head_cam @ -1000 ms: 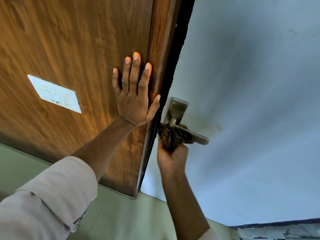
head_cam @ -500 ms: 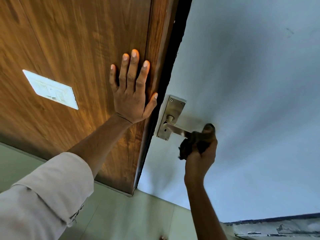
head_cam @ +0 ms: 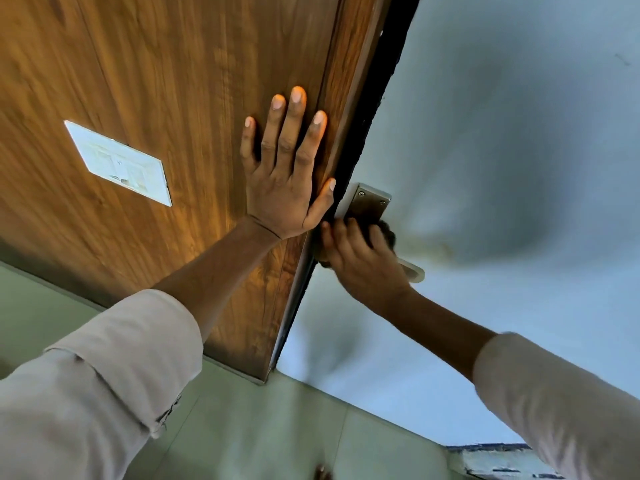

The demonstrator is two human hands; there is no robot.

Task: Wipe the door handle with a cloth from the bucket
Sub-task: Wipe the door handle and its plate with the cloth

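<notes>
I am bracing the wooden door (head_cam: 166, 81) with my left hand (head_cam: 284, 188), fingers spread flat and gripping nothing. My right hand (head_cam: 363, 265) is curled around the dark cloth (head_cam: 386, 230), pressing it where the door handle (head_cam: 414, 271) meets its metal plate (head_cam: 369, 204). To wipe well, I am judging that firm pressure around the whole lever, underside included, matters most.

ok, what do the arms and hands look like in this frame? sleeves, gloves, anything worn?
Both hands are bare: no gloves, rings or watch visible on the left hand or the right hand. Both arms wear a pale beige, long-sleeved shirt. The left sleeve is pushed back to mid-forearm, its cuff open with a loose thread at the edge. The right sleeve also ends mid-forearm and is motion-blurred.
</notes>
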